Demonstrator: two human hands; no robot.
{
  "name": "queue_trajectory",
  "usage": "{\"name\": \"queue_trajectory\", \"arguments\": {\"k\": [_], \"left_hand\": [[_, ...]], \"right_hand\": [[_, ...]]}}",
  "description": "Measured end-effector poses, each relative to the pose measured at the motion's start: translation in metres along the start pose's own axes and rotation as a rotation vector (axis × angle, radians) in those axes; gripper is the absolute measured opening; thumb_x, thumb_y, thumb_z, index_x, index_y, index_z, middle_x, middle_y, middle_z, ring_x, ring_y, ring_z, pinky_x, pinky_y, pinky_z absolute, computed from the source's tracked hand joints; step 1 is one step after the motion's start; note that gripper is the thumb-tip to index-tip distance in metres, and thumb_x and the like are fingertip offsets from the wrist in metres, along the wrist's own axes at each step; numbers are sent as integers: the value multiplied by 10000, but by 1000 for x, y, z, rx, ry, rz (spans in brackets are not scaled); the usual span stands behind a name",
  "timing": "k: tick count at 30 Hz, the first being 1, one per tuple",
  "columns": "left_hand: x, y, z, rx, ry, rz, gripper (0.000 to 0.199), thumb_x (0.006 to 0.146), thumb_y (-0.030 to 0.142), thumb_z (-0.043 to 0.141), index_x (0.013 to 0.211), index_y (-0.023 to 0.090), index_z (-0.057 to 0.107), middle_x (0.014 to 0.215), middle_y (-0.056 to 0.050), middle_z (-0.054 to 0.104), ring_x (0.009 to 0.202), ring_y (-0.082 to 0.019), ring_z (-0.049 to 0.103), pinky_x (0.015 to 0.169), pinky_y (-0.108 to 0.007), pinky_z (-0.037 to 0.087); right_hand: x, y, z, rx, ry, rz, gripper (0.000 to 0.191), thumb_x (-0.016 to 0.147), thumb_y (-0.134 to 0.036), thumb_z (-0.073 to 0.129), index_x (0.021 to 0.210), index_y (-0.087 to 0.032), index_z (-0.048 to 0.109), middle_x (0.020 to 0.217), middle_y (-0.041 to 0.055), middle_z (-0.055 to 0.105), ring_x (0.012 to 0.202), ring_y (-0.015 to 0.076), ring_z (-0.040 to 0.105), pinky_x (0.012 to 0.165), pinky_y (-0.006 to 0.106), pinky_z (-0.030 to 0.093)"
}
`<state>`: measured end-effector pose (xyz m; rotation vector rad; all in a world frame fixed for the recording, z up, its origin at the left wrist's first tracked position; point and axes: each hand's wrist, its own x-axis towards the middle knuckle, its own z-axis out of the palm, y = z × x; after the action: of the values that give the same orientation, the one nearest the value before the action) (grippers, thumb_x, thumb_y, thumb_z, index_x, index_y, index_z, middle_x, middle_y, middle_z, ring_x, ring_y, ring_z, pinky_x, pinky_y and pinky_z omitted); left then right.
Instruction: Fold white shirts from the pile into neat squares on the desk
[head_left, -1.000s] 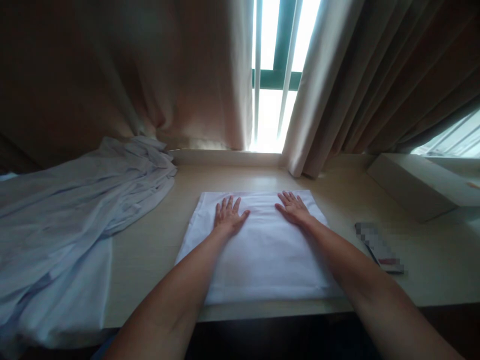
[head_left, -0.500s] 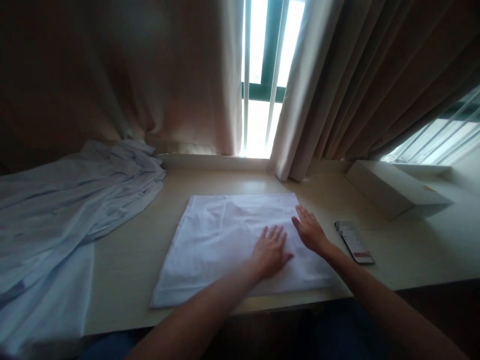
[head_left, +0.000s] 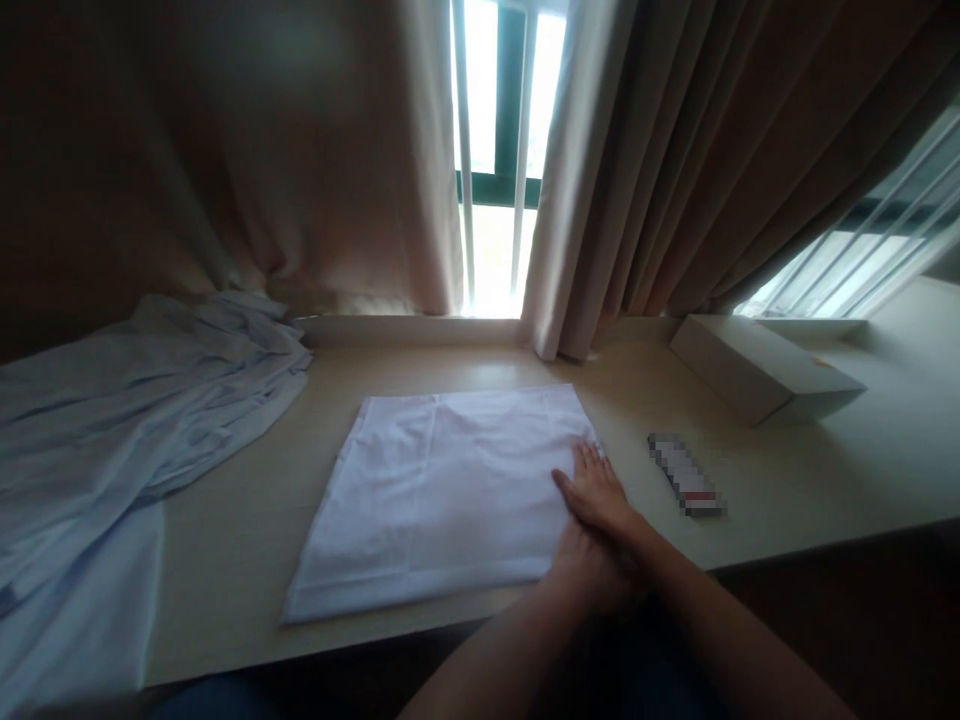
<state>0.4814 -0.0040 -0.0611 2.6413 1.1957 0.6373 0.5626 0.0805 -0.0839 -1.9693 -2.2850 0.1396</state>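
You are apparently smoothing the white cloth point(head_left: 450, 490): right hand point(head_left: 598, 490) flat on its right edge, gripping nothing; left hand point(head_left: 589, 568) at its near-right corner, grip indeterminable. Uncrossing them seems called for.

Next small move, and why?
I'd probably slide the left hand over to smooth the left part of the white cloth. Creases show there, while both hands are at the cloth's right side. The right hand lies flat near that edge, so it could likely steady it. The left is partly hidden behind the right.
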Motion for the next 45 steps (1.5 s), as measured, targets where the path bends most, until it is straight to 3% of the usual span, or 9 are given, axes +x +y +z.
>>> {"name": "queue_trajectory", "arguments": {"k": [8,13,18,22,26,29,32,37,45], "left_hand": [[-6,-6,0,-6,-146,22,817,881,657,266,1520,153,184,1570,-128,200,1458,-318,31,1154,-556,-11],[-7,-8,2,-43,-109,21,822,876,670,272,1526,182,149,1584,-109,152,1461,-301,-16,1146,-547,-55],[-9,-10,8,-66,-117,8,836,871,681,264,1528,177,149,1587,-104,141,1463,-290,-18,1157,-533,-41],[-7,-8,2,-116,-78,13,869,850,693,334,1521,161,185,1567,-135,210,1459,-294,72,1165,-522,48],[-20,-31,-38,-105,17,15,716,872,615,408,1444,187,375,1456,-114,440,1398,-263,297,1178,-474,109],[-58,-89,-86,76,106,-151,550,902,499,431,1346,181,499,1443,-112,457,1398,-265,299,1178,-471,107],[-115,-170,-132,305,173,-575,595,878,465,482,1362,120,470,1461,-167,418,1395,-323,288,1141,-503,186],[-183,-272,-175,281,187,-1105,659,802,549,540,1251,67,546,1213,-213,614,1148,-317,566,943,-380,431],[-161,-315,-182,48,264,-1234,658,696,527,657,1179,82,608,1175,-202,650,1057,-307,625,834,-331,476]], "right_hand": [[120,4,13,17,-19,190,850,917,-667,169,1523,-72,142,1588,132,77,1454,275,36,1168,446,20],[157,5,15,17,43,231,800,930,-645,191,1539,-140,74,1595,107,-19,1455,281,-9,1161,478,-7],[170,5,10,46,32,221,787,931,-639,239,1534,-144,133,1590,125,59,1452,300,51,1150,529,-2],[138,-6,-13,37,98,122,737,954,-606,198,1526,-142,173,1589,105,91,1456,285,26,1148,549,11],[54,-4,-30,4,192,-88,675,967,-585,157,1522,-203,195,1590,50,123,1460,248,27,1152,544,48],[-17,17,-23,-8,168,-130,656,968,-572,210,1519,-216,205,1578,52,181,1456,247,84,1151,535,98],[-65,41,-2,-3,84,-86,607,968,-547,251,1481,-230,320,1545,70,283,1439,281,167,1131,573,128],[-81,51,19,77,247,38,602,968,-489,279,1462,-151,333,1503,128,352,1394,258,292,1127,483,218],[-79,41,7,94,306,81,533,949,-461,352,1343,-127,482,1360,144,519,1302,257,418,1101,413,262]]}}
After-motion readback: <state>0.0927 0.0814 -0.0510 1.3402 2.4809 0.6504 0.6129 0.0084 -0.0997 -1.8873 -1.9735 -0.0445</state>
